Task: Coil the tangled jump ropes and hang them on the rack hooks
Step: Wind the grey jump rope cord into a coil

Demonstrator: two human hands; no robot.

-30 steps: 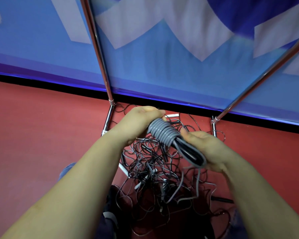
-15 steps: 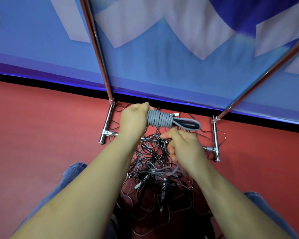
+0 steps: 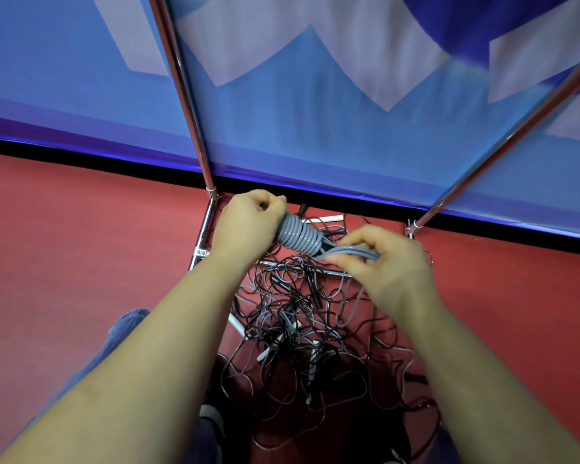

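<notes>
Grey rope (image 3: 298, 234): held in the air between both hands, above the rack's base; its cord is wound in tight turns around what look like its dark handles, forming a short thick bundle tilted down toward the right.
Loose strands (image 3: 355, 252): several grey cord lengths run out of the bundle's lower end to the right, side by side, into the right hand.
Left hand (image 3: 248, 222): grip clenched around the upper-left end of the grey bundle, knuckles up, thumb tucked over the top.
Right hand (image 3: 387, 262): grip pinching the loose grey strands between thumb and curled fingers, just beside the bundle's lower end.
Tangled pile (image 3: 308, 333): black and grey ropes in a loose knot on the floor directly below the hands, spreading toward the person; a few dark and pale handles show among the loops.
Rack (image 3: 185, 95): chrome tubing; one upright rises left of the hands, another slants off to the upper right, and low base bars frame the far side of the pile. No hooks are in view.
Floor (image 3: 81, 246): red.
Wall (image 3: 315, 112): blue with pale shapes, a black strip along its foot.
Knee (image 3: 128, 326): blue denim, under the left forearm.
</notes>
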